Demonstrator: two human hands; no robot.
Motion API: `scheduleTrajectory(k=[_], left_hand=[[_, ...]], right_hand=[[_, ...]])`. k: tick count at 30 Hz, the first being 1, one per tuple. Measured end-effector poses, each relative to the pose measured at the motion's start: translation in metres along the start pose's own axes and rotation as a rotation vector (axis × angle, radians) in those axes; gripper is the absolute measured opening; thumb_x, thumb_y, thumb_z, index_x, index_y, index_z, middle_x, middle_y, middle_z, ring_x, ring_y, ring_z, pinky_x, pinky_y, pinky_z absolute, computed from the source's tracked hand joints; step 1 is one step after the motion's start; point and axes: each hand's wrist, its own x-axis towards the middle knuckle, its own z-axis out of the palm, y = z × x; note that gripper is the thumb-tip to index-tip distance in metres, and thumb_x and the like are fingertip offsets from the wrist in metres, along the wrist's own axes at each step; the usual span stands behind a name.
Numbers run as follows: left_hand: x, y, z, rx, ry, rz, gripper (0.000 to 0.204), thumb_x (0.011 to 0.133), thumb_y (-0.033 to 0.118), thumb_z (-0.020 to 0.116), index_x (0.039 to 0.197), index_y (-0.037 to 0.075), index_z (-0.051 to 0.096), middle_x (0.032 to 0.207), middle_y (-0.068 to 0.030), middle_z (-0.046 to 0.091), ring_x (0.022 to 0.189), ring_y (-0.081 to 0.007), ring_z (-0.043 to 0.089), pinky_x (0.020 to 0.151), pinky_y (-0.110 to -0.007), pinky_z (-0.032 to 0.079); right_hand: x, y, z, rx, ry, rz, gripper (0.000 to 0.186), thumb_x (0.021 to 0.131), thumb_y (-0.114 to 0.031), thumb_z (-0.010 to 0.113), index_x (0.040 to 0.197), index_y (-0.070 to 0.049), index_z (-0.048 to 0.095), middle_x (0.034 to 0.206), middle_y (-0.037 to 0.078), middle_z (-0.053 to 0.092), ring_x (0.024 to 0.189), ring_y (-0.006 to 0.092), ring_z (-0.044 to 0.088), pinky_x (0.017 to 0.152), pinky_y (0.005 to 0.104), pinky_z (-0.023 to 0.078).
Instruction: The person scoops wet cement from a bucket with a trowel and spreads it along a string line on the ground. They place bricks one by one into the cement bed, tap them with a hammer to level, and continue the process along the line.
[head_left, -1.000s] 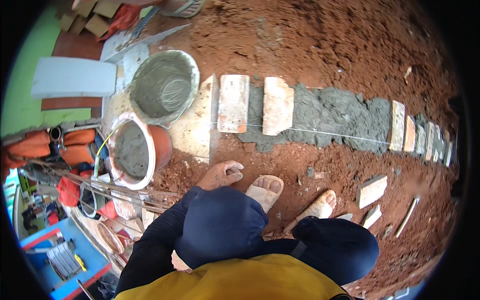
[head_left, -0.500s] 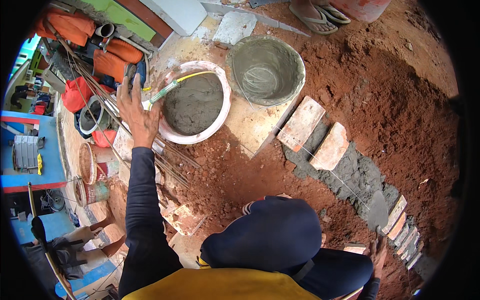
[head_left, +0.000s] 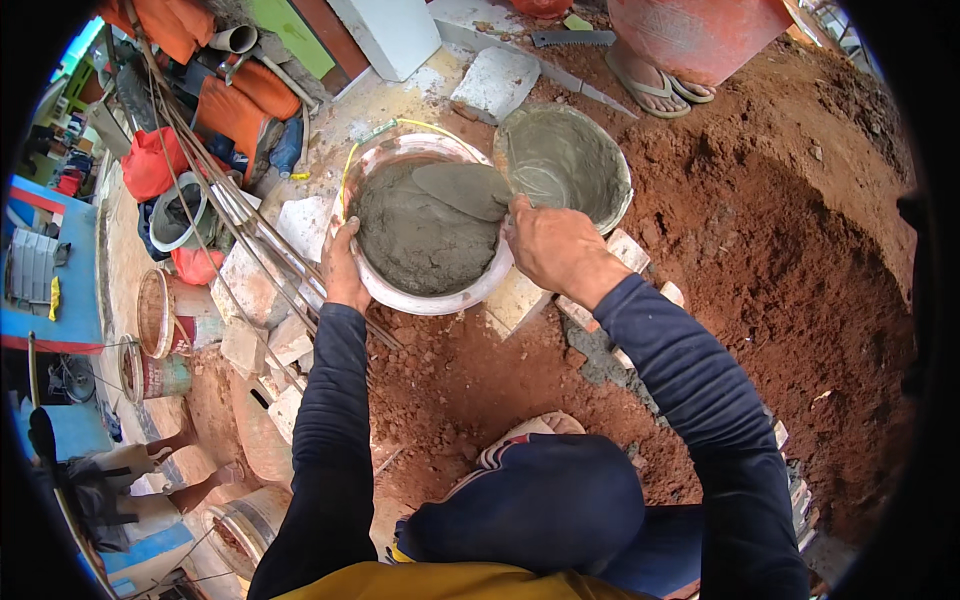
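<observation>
The left hand [head_left: 343, 270] meets a bucket [head_left: 430, 305], its hold hard to tell, with plenty of mortar [head_left: 425, 250] left inside and a trowel [head_left: 460, 190] on it, nothing lifted yet, just left of the right hand [head_left: 560, 245], seemingly closed around its hidden end, some bricks [head_left: 628, 250] already laid beyond

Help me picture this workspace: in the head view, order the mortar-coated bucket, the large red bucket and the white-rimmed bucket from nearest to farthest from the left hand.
1. White-rimmed bucket: at the left hand, which touches its left side.
2. Mortar-coated bucket: right of the first and slightly higher in the view.
3. Large red bucket: upper right, farthest.
</observation>
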Motion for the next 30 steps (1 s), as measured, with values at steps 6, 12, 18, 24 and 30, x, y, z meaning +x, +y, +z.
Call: scheduleTrajectory(k=[6,12,18,24,30], left_hand=[[-0.052,-0.019,0.029,-0.074,0.151,0.086,0.045,0.102,0.017,0.059,0.144,0.003,0.053,0.131,-0.0133,0.061,0.116,-0.0267,0.063,0.101,-0.043,0.054],[-0.052,-0.042,0.026,0.151,0.275,0.265,0.055,0.107,0.029,0.057,0.15,-0.003,0.049,0.137,-0.0114,0.059,0.126,-0.0214,0.053,0.111,-0.035,0.039],[-0.046,-0.047,0.015,0.106,0.41,0.188,0.057,0.113,0.035,0.041,0.16,0.004,0.041,0.163,-0.0104,0.044,0.148,-0.0251,0.042,0.122,-0.039,0.032],[-0.057,-0.042,-0.003,0.032,0.323,0.172,0.062,0.108,0.046,0.054,0.15,0.001,0.049,0.151,-0.0109,0.051,0.134,-0.0242,0.049,0.116,-0.038,0.036],[-0.095,-0.015,0.028,0.539,0.373,0.408,0.077,0.102,0.025,0.068,0.163,0.002,0.028,0.16,-0.0244,0.037,0.132,-0.0368,0.054,0.114,-0.05,0.044]], right_hand=[[0.017,-0.038,0.052,0.117,-0.403,-0.219,0.045,0.108,-0.029,0.047,0.128,0.011,0.055,0.084,0.028,0.073,0.083,0.0468,0.073,0.08,0.0546,0.057],[0.023,-0.035,0.051,0.347,-0.489,-0.111,0.052,0.11,-0.036,0.048,0.124,0.013,0.055,0.098,0.035,0.072,0.099,0.0511,0.071,0.09,0.0553,0.054],[0.012,-0.029,0.032,0.513,-0.425,-0.058,0.054,0.108,-0.044,0.05,0.126,0.006,0.055,0.105,0.038,0.069,0.106,0.0537,0.067,0.097,0.054,0.051],[-0.005,-0.001,0.022,0.684,-0.238,-0.152,0.047,0.105,-0.045,0.057,0.118,-0.001,0.064,0.1,0.028,0.072,0.101,0.045,0.07,0.088,0.0514,0.053],[-0.139,0.111,-0.038,0.892,-0.395,0.09,0.042,0.106,-0.049,0.056,0.119,-0.01,0.068,0.084,0.009,0.066,0.077,0.0179,0.065,0.068,0.0388,0.054]])
